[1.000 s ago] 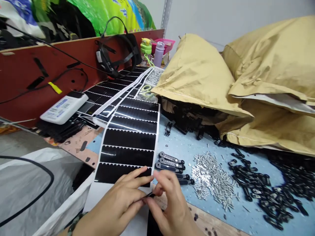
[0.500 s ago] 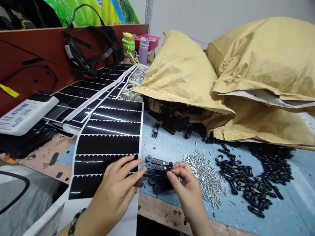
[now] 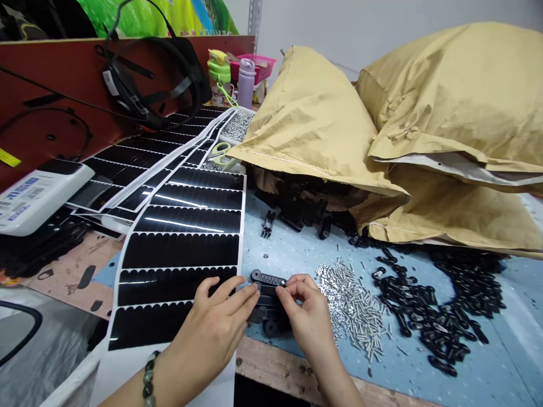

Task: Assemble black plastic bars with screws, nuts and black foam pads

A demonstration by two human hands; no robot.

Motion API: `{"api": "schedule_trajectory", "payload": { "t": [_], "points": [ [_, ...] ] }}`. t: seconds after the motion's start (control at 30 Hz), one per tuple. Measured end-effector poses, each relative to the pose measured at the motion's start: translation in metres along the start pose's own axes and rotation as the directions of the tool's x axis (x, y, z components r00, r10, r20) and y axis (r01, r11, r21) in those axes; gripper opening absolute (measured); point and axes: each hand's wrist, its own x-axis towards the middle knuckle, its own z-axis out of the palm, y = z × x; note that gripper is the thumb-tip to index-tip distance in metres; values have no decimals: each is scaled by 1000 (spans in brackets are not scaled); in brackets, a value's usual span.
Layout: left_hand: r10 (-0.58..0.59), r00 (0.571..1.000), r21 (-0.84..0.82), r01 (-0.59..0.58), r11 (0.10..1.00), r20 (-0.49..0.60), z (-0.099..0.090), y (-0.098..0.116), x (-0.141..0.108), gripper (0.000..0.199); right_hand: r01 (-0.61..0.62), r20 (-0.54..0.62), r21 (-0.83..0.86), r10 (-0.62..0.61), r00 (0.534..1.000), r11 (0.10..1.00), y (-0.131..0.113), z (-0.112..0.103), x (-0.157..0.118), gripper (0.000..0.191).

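A small stack of black plastic bars (image 3: 268, 277) with textured tops lies at the table's front edge, between my hands. My left hand (image 3: 223, 322) rests against their left end, fingers stretched out side by side and its thumb hidden. At the right end, my right hand (image 3: 306, 305) has thumb and fingertips pinched together close to a screw head; whatever sits between them is hidden. Just right of that hand spreads a pile of silver screws (image 3: 354, 305). Under my left wrist runs a sheet of black scalloped stickers (image 3: 182, 249).
Small black plastic parts (image 3: 424, 316) are heaped at the right. Behind them stand large tan paper sacks (image 3: 322, 118), one spilling black pieces. Scissors (image 3: 220, 152), a purple bottle (image 3: 246, 82) and a black headset (image 3: 148, 85) are at the back left. A white box (image 3: 40, 195) lies far left.
My left fingers have slid right, further over the bars. My right hand has moved slightly left, and its fingers now cover one bar's screw end. The view has shifted a little.
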Motion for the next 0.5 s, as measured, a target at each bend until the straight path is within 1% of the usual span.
{"api": "schedule_trajectory", "payload": {
  "t": [0.07, 0.17, 0.23, 0.3, 0.37, 0.43, 0.47, 0.5],
  "points": [
    [0, 1000, 0, 0, 1000, 2, 0, 0, 1, 40, 1, 20, -19, 0, 1000, 1000, -1, 0, 1, 27],
    [3, 1000, -3, -3, 1000, -12, 2, 1, 2, 40, 34, 35, -74, -32, 999, 997, 0, 1, 1, 26],
    [-8, 1000, -8, 8, 1000, -17, 4, 3, 4, 41, 70, 40, -140, -65, 997, 988, 2, 2, 1, 26],
    [-35, 999, -25, 35, 999, -12, 6, 5, 6, 40, 130, 37, -246, -124, 992, 960, 4, 2, 2, 27],
    [-59, 998, -56, 59, 997, 9, 5, 7, 9, 39, 190, 62, -401, -180, 982, 896, 4, 1, 5, 29],
    [-70, 997, -103, 73, 992, 33, 1, 7, 13, 36, 217, 106, -563, -191, 976, 798, 1, -3, 7, 33],
    [-77, 996, -130, 82, 988, 43, -2, 7, 15, 36, 222, 120, -619, -189, 975, 754, -2, -7, 8, 33],
    [-86, 995, -157, 92, 983, 48, -6, 7, 16, 35, 233, 128, -645, -197, 972, 728, -5, -10, 8, 30]
  ]
}}
